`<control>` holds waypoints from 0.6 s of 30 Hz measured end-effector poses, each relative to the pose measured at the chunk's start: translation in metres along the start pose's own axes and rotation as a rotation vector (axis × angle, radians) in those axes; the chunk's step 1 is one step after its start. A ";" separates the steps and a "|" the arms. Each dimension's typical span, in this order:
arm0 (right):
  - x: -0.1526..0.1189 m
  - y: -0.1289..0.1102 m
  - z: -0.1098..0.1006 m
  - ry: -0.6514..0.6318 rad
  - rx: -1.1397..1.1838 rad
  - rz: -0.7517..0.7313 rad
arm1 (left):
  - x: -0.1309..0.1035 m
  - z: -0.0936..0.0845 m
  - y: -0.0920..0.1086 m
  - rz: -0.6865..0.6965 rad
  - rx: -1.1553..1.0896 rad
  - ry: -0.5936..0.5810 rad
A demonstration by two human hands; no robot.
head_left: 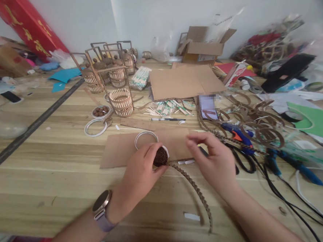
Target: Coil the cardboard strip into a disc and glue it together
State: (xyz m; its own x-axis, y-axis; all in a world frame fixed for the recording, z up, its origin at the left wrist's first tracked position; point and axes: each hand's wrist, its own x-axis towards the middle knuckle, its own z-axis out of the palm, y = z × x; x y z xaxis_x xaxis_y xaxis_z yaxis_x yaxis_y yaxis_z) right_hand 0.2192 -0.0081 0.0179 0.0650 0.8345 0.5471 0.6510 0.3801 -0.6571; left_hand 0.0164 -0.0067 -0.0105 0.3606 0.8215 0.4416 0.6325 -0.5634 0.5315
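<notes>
My left hand (142, 166) grips a dark brown coil of braided strip (160, 156) between thumb and fingers. From the coil a loose tail of braid (194, 186) curves down and right toward the table's front edge. My right hand (214, 156) hovers to the right of the coil, apart from it. Its thumb and index fingertip are brought together in a pinch; anything between them is too small to see. Just behind my left hand, a white ring (146, 133) lies on a flat cardboard piece (119, 149).
Slatted baskets with tall handles (117, 74) stand back left. A bowl of brown balls (100, 111) and another white ring (95, 128) are nearer. A pen (168, 119) lies mid-table. To the right are a phone (207, 107), blue glue gun (237, 134), brown strips (260, 118) and cables (275, 187).
</notes>
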 end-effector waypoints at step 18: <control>-0.005 -0.004 0.012 -0.067 0.207 0.146 | 0.000 0.000 0.002 0.006 -0.005 0.009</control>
State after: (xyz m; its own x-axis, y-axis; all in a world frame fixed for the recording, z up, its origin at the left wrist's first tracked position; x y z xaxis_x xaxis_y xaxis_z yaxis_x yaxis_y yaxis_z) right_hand 0.2069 -0.0088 0.0113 0.0925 0.9086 0.4073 0.4696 0.3209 -0.8225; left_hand 0.0176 -0.0079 -0.0098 0.3576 0.8175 0.4513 0.6269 -0.5684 0.5328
